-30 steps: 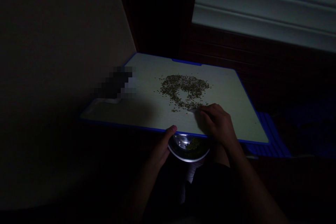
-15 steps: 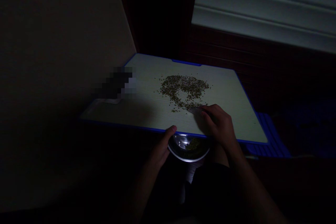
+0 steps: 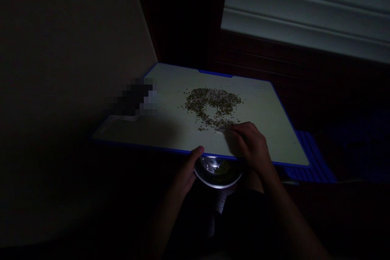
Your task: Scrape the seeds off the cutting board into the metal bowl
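A pale board with a blue rim [image 3: 274, 130] lies level in front of me, with small dark greenish grains [image 3: 210, 99] scattered over its middle. My right hand [image 3: 251, 142] is closed on a thin, pale, flat piece [image 3: 223, 128], whose kind I cannot make out. Its tip touches the board at the near edge of the grains. My left hand [image 3: 190, 166] grips the side of a shiny metal bowl [image 3: 217, 186], thumb up against the board's front rim. Under that rim the bowl is partly hidden, and more greenish grains [image 3: 224, 167] lie in it.
A blurred-out dark object [image 3: 131, 97] sits at the board's left end. A plain wall [image 3: 76, 48] rises on the left. Blue slatted plastic [image 3: 317, 158] shows past the right end, and pale horizontal panels [image 3: 304, 8] stand behind. The surroundings are very dark.
The flat piece in my right hand has tilted to a thinner, more edge-on look and shifted slightly left. My left hand, the bowl and the grains look nearly the same.
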`<state>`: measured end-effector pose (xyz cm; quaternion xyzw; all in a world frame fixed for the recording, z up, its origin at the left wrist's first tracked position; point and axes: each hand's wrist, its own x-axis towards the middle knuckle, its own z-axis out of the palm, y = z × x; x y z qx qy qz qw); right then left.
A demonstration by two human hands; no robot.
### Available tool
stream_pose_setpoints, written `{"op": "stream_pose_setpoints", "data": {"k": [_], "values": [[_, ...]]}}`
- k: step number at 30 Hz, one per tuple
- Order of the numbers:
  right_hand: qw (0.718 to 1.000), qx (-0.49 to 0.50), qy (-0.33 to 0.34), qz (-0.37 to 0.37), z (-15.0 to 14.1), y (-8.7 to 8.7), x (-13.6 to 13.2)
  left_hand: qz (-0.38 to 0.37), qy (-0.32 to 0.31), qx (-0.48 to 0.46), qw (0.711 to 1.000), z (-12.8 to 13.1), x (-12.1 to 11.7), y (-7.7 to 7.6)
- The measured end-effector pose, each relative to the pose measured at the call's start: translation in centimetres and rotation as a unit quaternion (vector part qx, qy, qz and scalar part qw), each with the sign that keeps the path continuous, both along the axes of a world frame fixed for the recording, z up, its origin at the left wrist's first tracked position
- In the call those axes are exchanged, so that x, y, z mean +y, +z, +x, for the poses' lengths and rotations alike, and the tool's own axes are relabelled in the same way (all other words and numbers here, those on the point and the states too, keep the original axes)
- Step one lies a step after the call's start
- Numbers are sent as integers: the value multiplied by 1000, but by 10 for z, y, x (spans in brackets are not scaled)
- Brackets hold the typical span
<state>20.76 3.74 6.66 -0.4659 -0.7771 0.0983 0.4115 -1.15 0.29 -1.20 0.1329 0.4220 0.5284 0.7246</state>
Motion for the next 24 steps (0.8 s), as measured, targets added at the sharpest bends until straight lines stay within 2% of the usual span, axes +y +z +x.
{"op": "stream_pose_setpoints", "data": {"k": [8,16,24], "values": [[999,-32,25,-10,0,2,2,-25,6,9,1000,2,1,7],[999,-36,21,9,-1,3,-2,-20,-4,11,1000,3,0,4],[999,-47,12,-8,-1,2,1,1,5,-3,1000,3,-1,10]]}}
